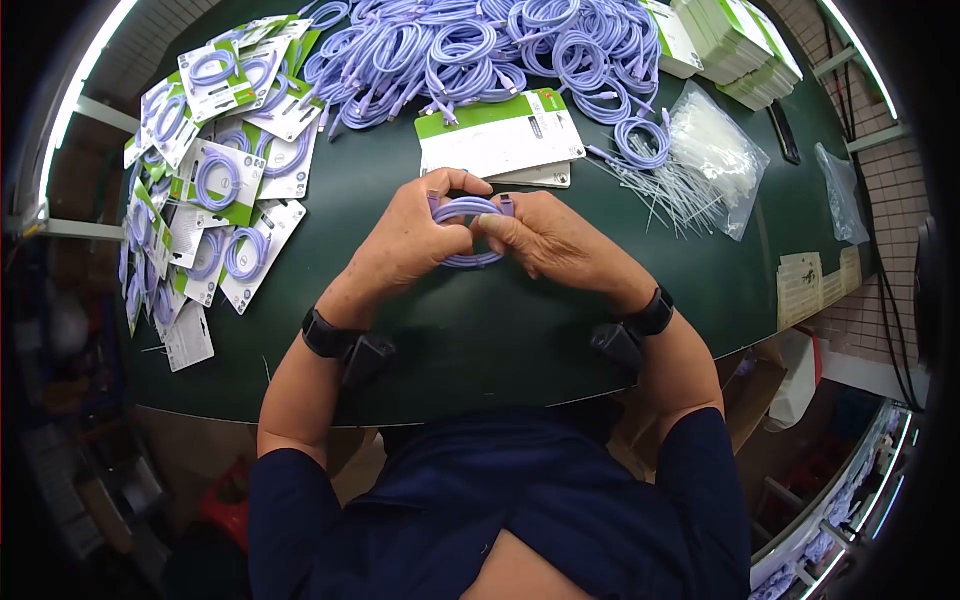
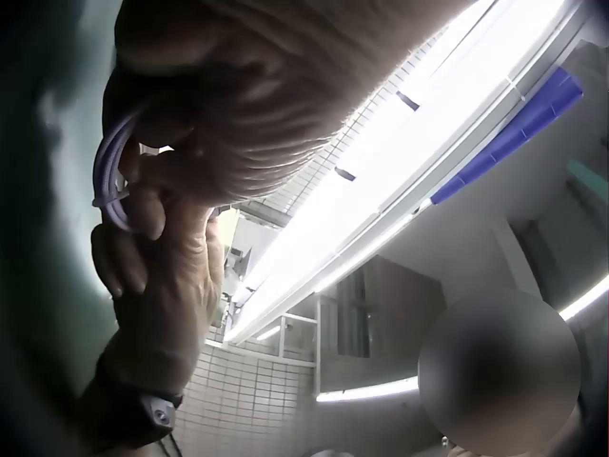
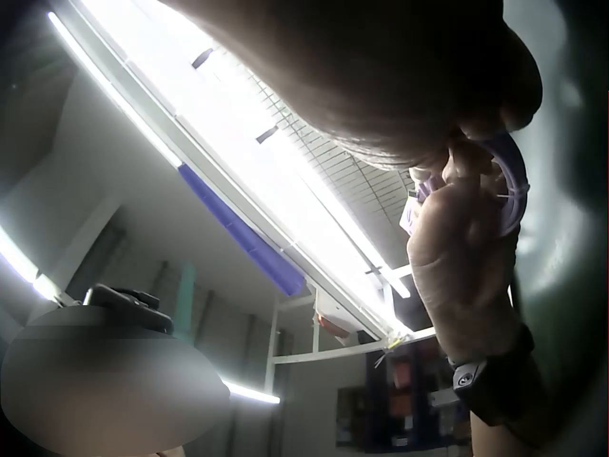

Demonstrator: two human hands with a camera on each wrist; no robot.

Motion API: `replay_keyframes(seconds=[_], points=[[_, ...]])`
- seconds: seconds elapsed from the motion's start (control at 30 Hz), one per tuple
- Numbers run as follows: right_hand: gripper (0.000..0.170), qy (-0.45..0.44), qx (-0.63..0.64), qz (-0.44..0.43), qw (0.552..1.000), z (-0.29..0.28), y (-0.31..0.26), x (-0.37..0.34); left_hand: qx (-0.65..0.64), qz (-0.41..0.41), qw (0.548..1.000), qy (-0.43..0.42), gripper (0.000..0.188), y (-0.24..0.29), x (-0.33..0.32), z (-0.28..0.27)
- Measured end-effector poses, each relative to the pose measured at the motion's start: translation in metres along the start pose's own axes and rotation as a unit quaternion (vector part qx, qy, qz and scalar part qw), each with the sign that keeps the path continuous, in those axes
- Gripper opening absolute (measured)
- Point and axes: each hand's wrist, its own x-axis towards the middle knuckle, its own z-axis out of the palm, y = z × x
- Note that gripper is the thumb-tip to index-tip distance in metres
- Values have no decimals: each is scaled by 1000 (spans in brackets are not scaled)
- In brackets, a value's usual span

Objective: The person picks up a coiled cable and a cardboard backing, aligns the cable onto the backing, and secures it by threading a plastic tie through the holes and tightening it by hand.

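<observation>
Over the near middle of the table, a coiled lavender cable (image 1: 474,262) is held between both hands. My left hand (image 1: 405,238) grips the coil's left side with bent fingers, beside a plug end of the cable. On the opposite side my right hand (image 1: 560,243) pinches the coil, its thumb lying across the loops and another plug standing above the fingers. The left wrist view has the coil (image 2: 107,171) partly hidden behind fingers. A thin tie crosses the loops of the coil (image 3: 520,181) in the right wrist view.
Beyond the hands lie white and green cards (image 1: 500,143) and a large heap of lavender cables (image 1: 465,50). Carded cables (image 1: 215,180) pile up at the left. At right are loose zip ties (image 1: 665,195), a clear plastic bag (image 1: 715,150), card stacks (image 1: 735,45) and a dark phone-like object (image 1: 784,132).
</observation>
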Motion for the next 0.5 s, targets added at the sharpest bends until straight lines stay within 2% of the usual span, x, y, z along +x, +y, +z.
replay_keyframes(seconds=[0.07, 0.13, 0.2, 0.33, 0.43, 0.5], points=[[40, -4, -32, -7, 999, 3, 2, 1, 123, 1, 992, -17, 43, -7, 1, -2], [39, -9, -101, -25, 995, 6, 4, 2, 149, -1, 989, -10, 41, -9, -4, -1], [39, -24, -94, -30, 995, 5, 4, 1, 201, 2, 980, 2, 38, -5, -9, 3], [38, -59, -88, -36, 994, 1, -7, -3, 124, -10, 991, 50, 32, 2, -22, 3], [38, -63, -92, -29, 993, 2, -13, -4, 144, 8, 988, 47, 32, 3, -26, 0], [42, -70, -56, 11, 996, 7, -10, -3, 153, 14, 987, 49, 32, 3, -29, 0]])
